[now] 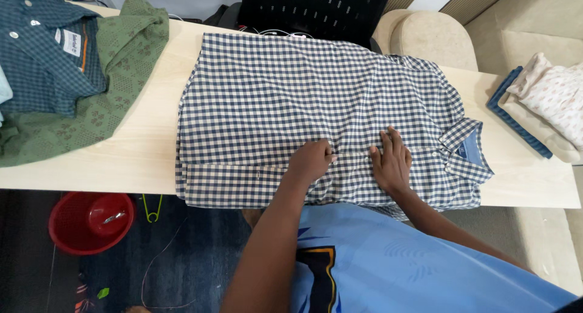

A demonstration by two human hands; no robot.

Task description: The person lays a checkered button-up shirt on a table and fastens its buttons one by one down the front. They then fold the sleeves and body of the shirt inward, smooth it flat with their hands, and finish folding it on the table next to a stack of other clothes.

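Your left hand [311, 161] rests knuckles-up on the checked shirt [316, 106] near the table's [146, 143] near edge, fingers curled in and pinching a small ridge of the cloth at its fingertips. Your right hand [392, 162] lies flat just beside it, palm down, fingers together and pointing away from you, pressing the fabric. The two hands are near each other but apart. The checked shirt, navy and cream, lies folded across the middle of the table, its lower hem hanging slightly over the near edge, its collar [467, 149] turned toward the right end. Below the near edge, on the dark floor at the left, stands a red basket [91, 222]. At the table's far left corner lie a green patterned shirt [91, 106] and, on top of it, a dark teal checked shirt [42, 51]. Off the right end, a stack of folded clothes [540, 106] sits on a beige seat. Beyond the far edge stands a black mesh chair [316, 9].
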